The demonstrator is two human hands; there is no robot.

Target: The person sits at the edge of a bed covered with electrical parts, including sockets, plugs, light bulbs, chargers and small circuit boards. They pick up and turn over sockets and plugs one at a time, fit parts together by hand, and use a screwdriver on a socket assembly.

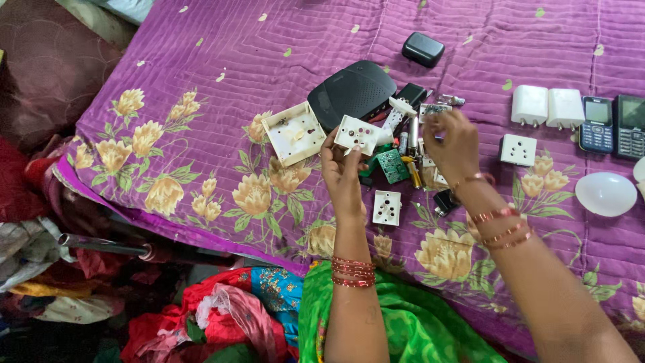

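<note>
My left hand (342, 176) grips a white socket plate (359, 134) by its lower edge, holding it above the purple quilt (222, 81). My right hand (454, 144) hovers with pinched fingers over a pile of small electrical parts, beside a green circuit board (392, 166); whether it holds a small piece is unclear. A second white socket plate (387, 207) lies on the quilt between my forearms. An open white switch box (293, 133) rests just left of the held plate.
A black flat device (353, 93) and a small black case (422, 49) lie further back. To the right are a white socket (518, 149), two white plug adapters (545, 106), two keypad phones (613, 125) and a white bulb dome (606, 193). Heaped clothes lie below the bed edge.
</note>
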